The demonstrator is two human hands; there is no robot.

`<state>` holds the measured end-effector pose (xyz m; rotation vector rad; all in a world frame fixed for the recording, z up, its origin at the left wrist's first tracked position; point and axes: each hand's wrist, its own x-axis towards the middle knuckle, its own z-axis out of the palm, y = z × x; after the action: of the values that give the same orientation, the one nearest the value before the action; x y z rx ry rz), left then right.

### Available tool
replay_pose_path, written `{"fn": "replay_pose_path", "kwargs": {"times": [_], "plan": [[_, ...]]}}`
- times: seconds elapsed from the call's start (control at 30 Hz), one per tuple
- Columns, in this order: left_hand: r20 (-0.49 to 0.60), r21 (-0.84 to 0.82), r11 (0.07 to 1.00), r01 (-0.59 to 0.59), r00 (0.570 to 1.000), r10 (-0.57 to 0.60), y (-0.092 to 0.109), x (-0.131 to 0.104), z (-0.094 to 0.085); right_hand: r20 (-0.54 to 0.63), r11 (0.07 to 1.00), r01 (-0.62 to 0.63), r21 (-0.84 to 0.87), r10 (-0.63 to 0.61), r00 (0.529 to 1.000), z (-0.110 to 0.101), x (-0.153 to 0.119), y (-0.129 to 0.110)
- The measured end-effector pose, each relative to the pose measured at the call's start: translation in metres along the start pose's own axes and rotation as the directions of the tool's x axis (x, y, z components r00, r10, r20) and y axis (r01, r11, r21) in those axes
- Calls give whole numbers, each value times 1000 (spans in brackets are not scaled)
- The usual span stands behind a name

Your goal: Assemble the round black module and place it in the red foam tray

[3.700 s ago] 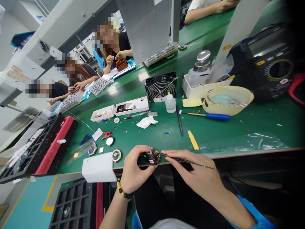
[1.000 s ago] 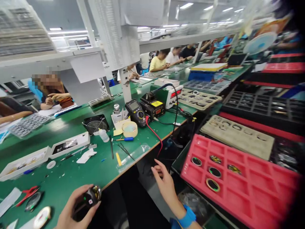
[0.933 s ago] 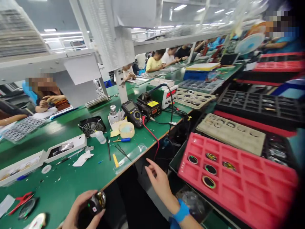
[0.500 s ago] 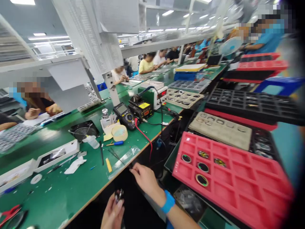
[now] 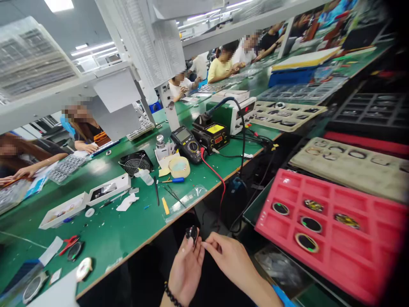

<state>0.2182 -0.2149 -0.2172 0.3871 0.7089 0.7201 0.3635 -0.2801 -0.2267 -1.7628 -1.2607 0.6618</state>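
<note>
Just past the bench's front edge, my left hand (image 5: 185,266) is closed around a small dark, roundish part (image 5: 191,232), pinched near the fingertips. It looks like a watch body, but its details are blurred. My right hand (image 5: 231,256) is close by on the right. Its thumb and index finger are pinched together at the left hand's fingers; whatever they hold is too small to make out. On the bench ahead lie thin dark tweezers (image 5: 174,195), a yellow strip (image 5: 165,206) and a blue-handled screwdriver (image 5: 175,180).
A red tray (image 5: 349,245) with several round watch parts stands at the right, in front of a beige tray (image 5: 345,170). A multimeter (image 5: 188,145) and soldering station (image 5: 212,134) stand on the green bench (image 5: 134,230). Red scissors (image 5: 68,244) lie left. Co-workers sit opposite.
My right hand has come back from the bench edge to my left hand. The left hand has risen slightly with the dark part. The view has swung left.
</note>
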Motion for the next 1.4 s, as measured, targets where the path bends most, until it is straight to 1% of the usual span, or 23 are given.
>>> {"fn": "replay_pose_path", "kwargs": {"times": [0.1,0.2,0.27,0.3,0.33,0.37,0.43,0.47,0.5,0.53,0.57,0.6,0.67,0.7,0.77,0.83,0.87,0.9,1.03,1.17,1.23,1.33,1.4], "plan": [[35,102,993,-63,998,59,-2,-5,4,8,1000,11,-9,-11,1000,0,-3,0],[83,232,960,-155,987,139,-4,-9,6,22,999,36,-19,-35,999,-2,-7,0],[129,364,900,-241,970,207,-2,-12,6,32,998,63,-30,-62,998,-5,-9,-1],[156,454,843,-288,957,243,0,-13,5,36,996,79,-36,-78,996,-8,-10,-2],[187,555,760,-339,941,283,3,-15,4,43,994,103,-38,-101,994,-12,-11,-3],[229,657,645,-391,918,324,6,-17,3,48,990,137,-32,-135,990,-15,-11,-3],[366,796,345,-497,850,379,15,-22,0,57,976,216,1,-216,975,-24,-10,-3],[457,813,188,-551,804,380,20,-24,0,64,967,255,24,-256,965,-28,-9,-3],[550,797,46,-602,755,357,24,-27,-1,74,956,290,47,-293,953,-32,-8,-2],[635,757,-72,-649,705,316,29,-29,-1,90,945,319,68,-324,942,-36,-7,-1],[703,708,-165,-687,661,264,33,-30,0,110,937,339,84,-347,931,-38,-5,1],[752,659,-237,-714,623,216,36,-32,0,133,929,357,97,-368,920,-41,-4,2],[805,586,-342,-735,576,141,41,-33,3,164,917,381,116,-396,903,-43,-3,5],[823,554,-381,-741,555,118,42,-33,4,170,915,385,121,-402,900,-43,-3,6],[862,486,-438,-756,498,98,44,-33,6,166,916,383,122,-399,902,-42,-3,7],[893,428,-474,-769,441,92,45,-32,6,161,920,378,103,-390,907,-41,-4,8],[903,407,-488,-772,420,90,45,-32,6,161,922,376,89,-386,908,-40,-4,8],[908,395,-502,-769,409,89,46,-31,5,164,924,376,70,-383,909,-39,-5,8],[910,385,-568,-727,401,104,49,-31,-2,171,920,391,5,-386,906,-37,-5,10],[911,387,-611,-691,388,138,55,-33,-6,129,916,401,-28,-394,910,-34,-6,12],[912,386,-626,-678,382,150,59,-36,-7,100,914,403,-41,-398,912,-34,-7,8],[914,378,-664,-644,371,161,63,-39,-9,66,903,428,-32,-425,903,-37,-8,-2],[928,350,-701,-622,334,167,68,-39,-12,39,893,449,-19,-448,893,-38,-8,-8]]}}
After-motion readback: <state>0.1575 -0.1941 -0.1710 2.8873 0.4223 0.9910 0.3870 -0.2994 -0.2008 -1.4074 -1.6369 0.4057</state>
